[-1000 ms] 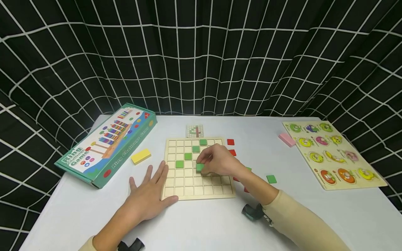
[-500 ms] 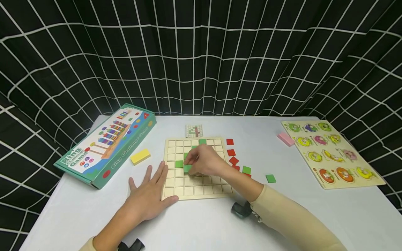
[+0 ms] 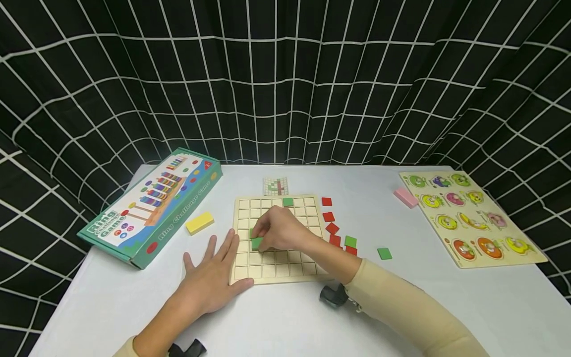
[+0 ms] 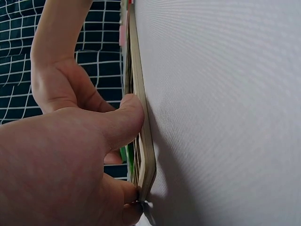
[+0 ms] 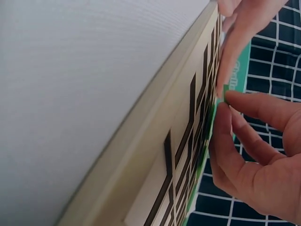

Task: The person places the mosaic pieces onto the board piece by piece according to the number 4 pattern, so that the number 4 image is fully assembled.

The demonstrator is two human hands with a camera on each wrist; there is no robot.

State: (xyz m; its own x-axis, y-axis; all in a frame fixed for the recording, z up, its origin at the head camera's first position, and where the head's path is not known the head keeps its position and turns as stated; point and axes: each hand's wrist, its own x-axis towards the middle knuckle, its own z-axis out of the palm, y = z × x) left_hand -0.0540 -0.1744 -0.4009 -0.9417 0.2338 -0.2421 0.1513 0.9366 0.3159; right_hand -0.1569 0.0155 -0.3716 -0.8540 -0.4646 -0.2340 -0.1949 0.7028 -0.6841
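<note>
Tile, green, 1: pinched between thumb and fingertips of the right hand, above the left part of the gridded board. Change noted: over the last second this hand shifts leftward across the cells, tile in grip, to just on the near side of a green tile on the board, of which a sliver shows. Judgement: the tile is now in line with a column already begun, its seating apparently unfinished; whether it touches the board cannot be told.

Left hand, 1: fingers straight, spread wide, beside the board's left edge; thumb on the near left corner; position unchanged.

Count of stock:
- Gridded board, 1.
- Far-row green tile, 1; further ones hidden by the right hand, two of them visible a second ago.
- Loose green tiles, 2, right of the board.
- Red tiles, at least 5, same side; overlap prevents a firm total.
- Pattern card, 1, beyond the board.
- Ring game box, 1, left.
- Yellow block, 1, beside it.
- Pink block, 1, right.
- Fruit board, 1, bearing 12 fruit pictures.
</note>
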